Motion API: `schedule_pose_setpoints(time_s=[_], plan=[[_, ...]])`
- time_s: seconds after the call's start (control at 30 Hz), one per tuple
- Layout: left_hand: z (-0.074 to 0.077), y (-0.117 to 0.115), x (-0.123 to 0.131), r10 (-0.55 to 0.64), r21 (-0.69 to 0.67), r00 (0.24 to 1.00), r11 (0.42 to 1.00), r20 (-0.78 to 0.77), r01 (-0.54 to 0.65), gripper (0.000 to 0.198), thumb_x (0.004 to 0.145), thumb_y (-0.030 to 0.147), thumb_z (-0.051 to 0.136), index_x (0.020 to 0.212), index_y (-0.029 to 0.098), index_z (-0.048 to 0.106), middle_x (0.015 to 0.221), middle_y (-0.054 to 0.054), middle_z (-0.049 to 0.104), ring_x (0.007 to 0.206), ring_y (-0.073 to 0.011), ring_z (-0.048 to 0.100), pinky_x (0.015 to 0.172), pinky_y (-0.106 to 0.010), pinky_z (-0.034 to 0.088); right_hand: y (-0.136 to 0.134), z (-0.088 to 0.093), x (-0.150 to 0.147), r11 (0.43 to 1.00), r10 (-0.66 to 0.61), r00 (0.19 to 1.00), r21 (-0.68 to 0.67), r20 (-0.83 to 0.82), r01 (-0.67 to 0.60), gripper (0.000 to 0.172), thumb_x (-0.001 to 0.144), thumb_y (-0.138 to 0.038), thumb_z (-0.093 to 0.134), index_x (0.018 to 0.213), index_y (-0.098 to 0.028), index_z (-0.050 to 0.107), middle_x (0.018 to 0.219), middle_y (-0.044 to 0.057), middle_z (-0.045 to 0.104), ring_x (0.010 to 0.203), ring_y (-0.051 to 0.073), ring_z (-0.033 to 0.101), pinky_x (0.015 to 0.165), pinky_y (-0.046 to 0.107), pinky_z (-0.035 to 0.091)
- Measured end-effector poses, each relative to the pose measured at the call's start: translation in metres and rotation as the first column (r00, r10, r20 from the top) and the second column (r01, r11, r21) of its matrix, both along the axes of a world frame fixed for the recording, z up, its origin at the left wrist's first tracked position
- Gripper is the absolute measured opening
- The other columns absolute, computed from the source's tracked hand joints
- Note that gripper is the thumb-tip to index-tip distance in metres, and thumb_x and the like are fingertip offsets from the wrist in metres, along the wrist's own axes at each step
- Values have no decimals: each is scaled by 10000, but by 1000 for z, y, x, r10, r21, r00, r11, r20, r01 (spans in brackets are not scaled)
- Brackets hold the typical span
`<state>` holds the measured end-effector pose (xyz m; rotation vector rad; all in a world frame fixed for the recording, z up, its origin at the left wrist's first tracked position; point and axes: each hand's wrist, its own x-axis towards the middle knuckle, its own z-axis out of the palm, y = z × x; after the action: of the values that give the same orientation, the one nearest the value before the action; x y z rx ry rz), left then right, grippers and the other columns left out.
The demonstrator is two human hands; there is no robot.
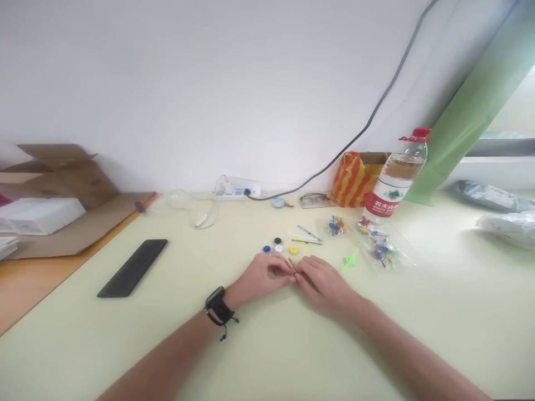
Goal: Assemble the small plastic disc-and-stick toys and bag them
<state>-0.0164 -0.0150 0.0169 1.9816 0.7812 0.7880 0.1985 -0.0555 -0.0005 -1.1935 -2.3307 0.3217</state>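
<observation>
My left hand (261,277) and my right hand (321,284) meet fingertip to fingertip on the pale green table (251,351). Both pinch a thin red stick (292,264) between them. A black watch (218,306) sits on my left wrist. Just beyond the hands lie small round pieces: blue (266,249), black (277,241), white (278,248) and yellow (293,249). A few thin sticks (307,236) lie past them. A light green toy piece (350,259) rests to the right of my right hand.
Clear bags of coloured small parts (382,250) lie right of centre. A water bottle (397,178), a striped orange bag (353,181), glasses (313,199) and a power strip (236,192) stand by the wall. A black phone (132,267) lies left; cardboard (62,178) at far left.
</observation>
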Motion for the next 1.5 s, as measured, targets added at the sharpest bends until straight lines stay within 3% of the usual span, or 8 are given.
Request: schedule_pose_setpoints(time_s=[0.17,0.33,0.5,0.8,0.97,1.23,1.33,1.5], plan=[[-1,4,-5,189,183,981,967,-43,-179,103,876,286,704,802,219,727,818,-30,723,746,-181,607,691,-313,471,-2,0,-9,991,-73,980,121,183,51,152,1006,-205,449,927,-188,578,898,64,630,846,220,516,777,364,376],[-8,13,-7,372,329,928,877,-1,-351,77,895,232,654,937,237,718,1002,-51,721,1008,-238,617,935,-400,486,-4,4,-17,986,-107,951,158,290,62,200,1038,-250,427,1042,-205,621,986,91,652,885,241,513,769,376,347],[-15,15,-8,327,416,941,871,-90,-263,237,916,201,625,1132,256,705,1249,-64,671,1259,-272,517,1089,-480,432,-1,8,-13,980,-141,912,188,386,73,215,1036,-225,428,1059,-225,641,1032,99,655,900,261,506,748,394,324],[-17,6,-9,172,462,919,887,-355,12,478,1008,284,525,1485,300,502,1628,-45,392,1509,-361,224,1193,-596,305,12,-1,19,911,-383,785,337,487,236,234,947,-83,482,953,-210,678,960,134,668,880,300,515,716,425,312],[-10,1,-6,102,466,915,879,-391,102,522,1001,309,544,1517,293,466,1597,-63,444,1509,-385,244,1188,-617,288,18,-5,39,875,-472,717,371,513,311,222,952,-125,499,902,-213,696,900,134,667,884,314,527,725,435,329],[-7,-1,-2,87,457,948,887,-305,66,387,955,255,596,1341,271,618,1325,-74,658,1359,-335,424,1140,-544,375,29,-13,68,772,-634,625,422,455,476,198,968,-222,518,881,-196,694,954,157,654,897,318,519,749,443,365],[-7,-1,-1,102,455,950,889,-294,45,377,954,247,591,1330,251,614,1279,-93,648,1304,-317,446,1111,-518,414,28,-9,61,772,-631,661,413,406,483,175,945,-166,515,923,-188,687,997,163,642,940,330,510,771,447,371],[-9,0,-2,123,473,957,881,-262,16,292,963,235,579,1243,247,658,1245,-104,643,1272,-308,457,1092,-511,427,20,-3,36,893,-434,836,285,337,348,218,992,-223,480,1080,-233,680,986,122,621,933,297,486,786,417,375]])
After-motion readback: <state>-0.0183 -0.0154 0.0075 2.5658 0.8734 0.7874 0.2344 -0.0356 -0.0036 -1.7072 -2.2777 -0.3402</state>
